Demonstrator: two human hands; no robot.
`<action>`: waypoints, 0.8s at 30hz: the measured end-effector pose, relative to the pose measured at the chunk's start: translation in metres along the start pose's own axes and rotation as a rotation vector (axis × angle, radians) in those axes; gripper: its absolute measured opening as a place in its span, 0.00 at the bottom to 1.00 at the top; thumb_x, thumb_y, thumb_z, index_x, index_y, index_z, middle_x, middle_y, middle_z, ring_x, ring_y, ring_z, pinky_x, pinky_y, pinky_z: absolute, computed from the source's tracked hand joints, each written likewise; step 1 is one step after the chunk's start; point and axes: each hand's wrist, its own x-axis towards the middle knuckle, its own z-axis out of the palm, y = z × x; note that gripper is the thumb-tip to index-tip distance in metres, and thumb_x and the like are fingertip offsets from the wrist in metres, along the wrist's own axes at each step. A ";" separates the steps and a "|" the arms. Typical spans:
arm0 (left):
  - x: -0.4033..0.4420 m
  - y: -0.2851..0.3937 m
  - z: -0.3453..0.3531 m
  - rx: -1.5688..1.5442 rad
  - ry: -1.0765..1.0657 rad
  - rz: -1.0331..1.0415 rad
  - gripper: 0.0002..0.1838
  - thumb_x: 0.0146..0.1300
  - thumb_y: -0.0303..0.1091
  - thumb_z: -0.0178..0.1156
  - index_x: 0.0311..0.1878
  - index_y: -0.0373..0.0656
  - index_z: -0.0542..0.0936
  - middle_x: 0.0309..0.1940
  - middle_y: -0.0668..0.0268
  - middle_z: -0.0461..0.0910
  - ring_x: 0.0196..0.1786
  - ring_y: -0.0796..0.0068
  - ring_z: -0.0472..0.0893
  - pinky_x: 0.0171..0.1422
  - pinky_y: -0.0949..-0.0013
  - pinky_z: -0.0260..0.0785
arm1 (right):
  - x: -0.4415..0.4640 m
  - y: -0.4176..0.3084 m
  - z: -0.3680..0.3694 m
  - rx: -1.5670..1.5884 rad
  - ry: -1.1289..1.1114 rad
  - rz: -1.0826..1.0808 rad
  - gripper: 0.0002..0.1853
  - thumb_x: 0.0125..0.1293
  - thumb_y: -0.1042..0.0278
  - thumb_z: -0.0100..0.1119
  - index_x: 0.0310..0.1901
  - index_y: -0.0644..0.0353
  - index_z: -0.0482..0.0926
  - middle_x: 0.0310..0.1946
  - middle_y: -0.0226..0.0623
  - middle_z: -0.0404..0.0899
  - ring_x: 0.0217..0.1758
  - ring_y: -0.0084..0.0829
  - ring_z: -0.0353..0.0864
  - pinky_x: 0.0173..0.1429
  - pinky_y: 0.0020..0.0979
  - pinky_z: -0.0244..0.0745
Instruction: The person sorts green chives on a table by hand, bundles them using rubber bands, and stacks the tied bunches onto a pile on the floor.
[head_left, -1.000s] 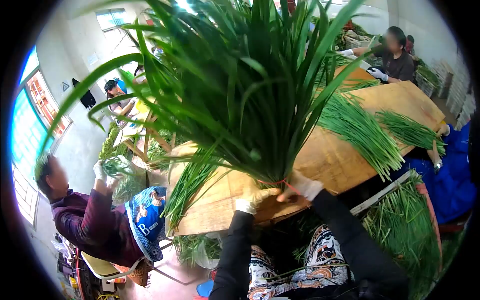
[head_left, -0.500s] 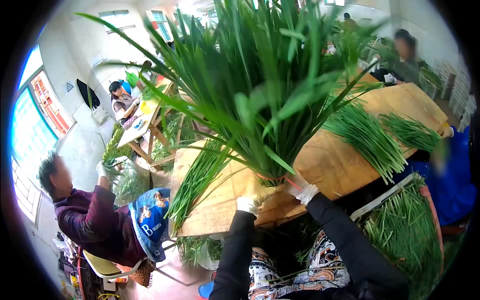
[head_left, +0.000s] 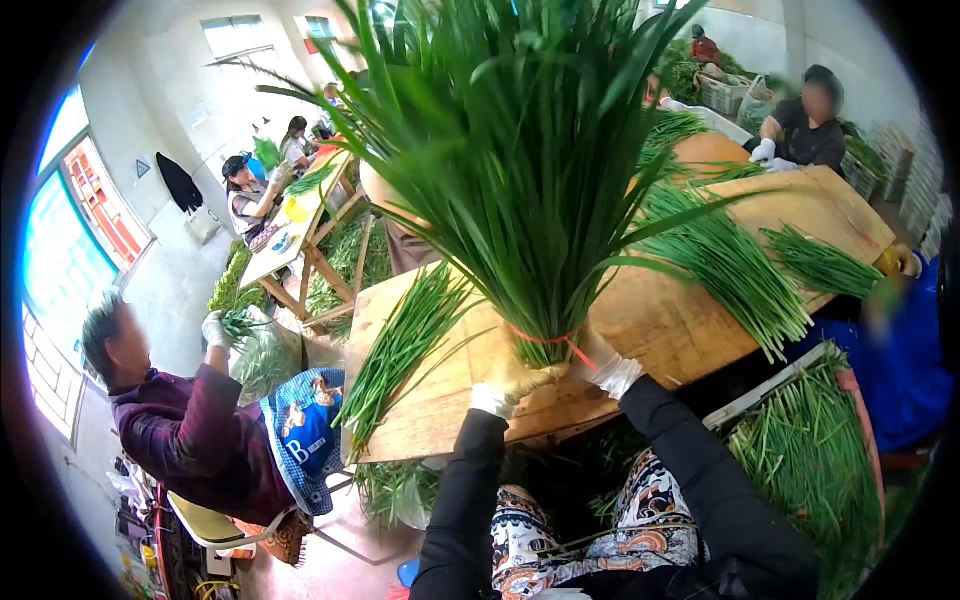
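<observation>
A large bundle of long green leaves (head_left: 545,210) stands upright over the wooden table (head_left: 670,315), tied near its base with a red band (head_left: 545,338). Gloved, my left hand (head_left: 510,382) closes round the left side of the bundle's base. My right hand (head_left: 604,366), also gloved, is closed at the right side of the base, beside the band's loose end. Some fingers of both hands are hidden by the bundle. A loose pile of stalks (head_left: 405,345) lies to the left, and a bigger pile (head_left: 725,262) to the right.
A person in a purple jacket (head_left: 195,440) sits at the left, holding greens. A person in blue (head_left: 900,350) is at the right edge, another in dark clothes (head_left: 808,130) across the table. A crate of greens (head_left: 805,460) stands at my lower right.
The bundle's leaves have swung and stand more upright, and more of the tied stems shows. Both hands stay at its base. The view has shifted slightly, and the person across has moved their hands.
</observation>
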 end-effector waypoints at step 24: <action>-0.087 0.089 -0.057 0.484 -0.102 -0.338 0.32 0.60 0.46 0.55 0.60 0.33 0.61 0.49 0.62 0.72 0.51 0.77 0.70 0.55 0.76 0.61 | -0.075 -0.075 0.082 -0.102 -0.044 0.509 0.36 0.54 0.52 0.61 0.56 0.67 0.56 0.50 0.52 0.66 0.53 0.44 0.68 0.56 0.33 0.63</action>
